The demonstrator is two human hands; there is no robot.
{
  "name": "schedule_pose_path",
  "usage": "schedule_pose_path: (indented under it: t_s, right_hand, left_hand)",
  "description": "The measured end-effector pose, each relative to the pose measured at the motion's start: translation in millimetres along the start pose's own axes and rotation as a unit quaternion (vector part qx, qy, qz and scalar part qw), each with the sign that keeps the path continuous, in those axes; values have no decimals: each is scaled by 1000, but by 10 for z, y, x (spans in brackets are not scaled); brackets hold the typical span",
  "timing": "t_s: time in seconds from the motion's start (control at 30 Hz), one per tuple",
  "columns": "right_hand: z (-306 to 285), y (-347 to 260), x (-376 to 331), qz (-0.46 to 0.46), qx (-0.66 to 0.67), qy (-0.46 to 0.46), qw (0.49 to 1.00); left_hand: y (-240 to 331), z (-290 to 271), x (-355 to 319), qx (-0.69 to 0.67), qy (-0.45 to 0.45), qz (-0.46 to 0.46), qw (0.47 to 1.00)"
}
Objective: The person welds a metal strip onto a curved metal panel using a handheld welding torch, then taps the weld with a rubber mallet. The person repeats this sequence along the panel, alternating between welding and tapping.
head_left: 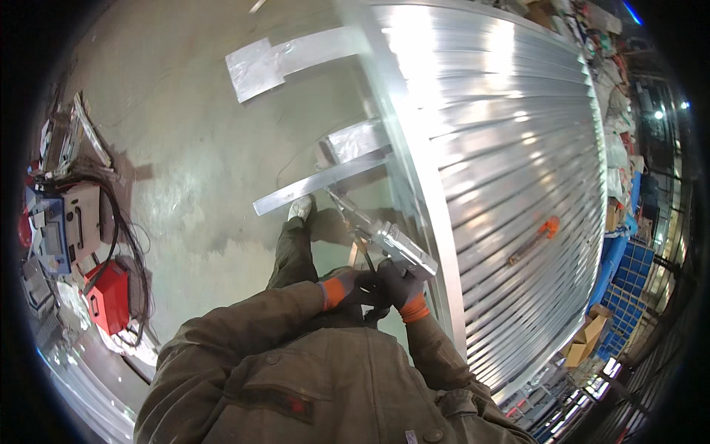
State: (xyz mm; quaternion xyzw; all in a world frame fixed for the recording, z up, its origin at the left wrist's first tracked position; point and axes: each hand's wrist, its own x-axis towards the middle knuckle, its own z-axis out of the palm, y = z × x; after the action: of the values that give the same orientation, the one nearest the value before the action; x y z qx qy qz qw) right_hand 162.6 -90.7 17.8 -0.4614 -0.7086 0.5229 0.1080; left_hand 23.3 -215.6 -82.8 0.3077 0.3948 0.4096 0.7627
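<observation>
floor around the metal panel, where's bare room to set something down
Bare concrete floor lies between the equipment pile on the left and the metal strips beside the ribbed panel. The left edge is crowded with cables and a red box.

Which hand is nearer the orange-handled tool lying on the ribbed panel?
Right. The right hand grips the silver tool just left of the panel's edge; the left hand sits farther left. The orange-handled tool lies apart on the ribbed panel.

Dark gloves with orange cuffs — left hand, right hand — grip a silver tool; beyond it, a ribbed silver panel.
</observation>
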Motion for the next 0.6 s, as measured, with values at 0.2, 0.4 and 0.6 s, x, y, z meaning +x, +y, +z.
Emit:
schedule_pose_path:
  t_s: [0.2, 0.4, 0.6]
  right_hand:
    - [-1058, -188, -845, -72, 13, 69, 995]
    - [-1879, -244, -1628, -69, 211, 78, 972]
    - [-2284, -427, -2257, -34, 300, 79, 950]
  left_hand:
    - [568, 666, 21, 137, 18, 176, 975]
    - [1350, 1664, -113, 192, -12, 198, 961]
    - [1380, 2566, 109, 305, -57, 85, 947]
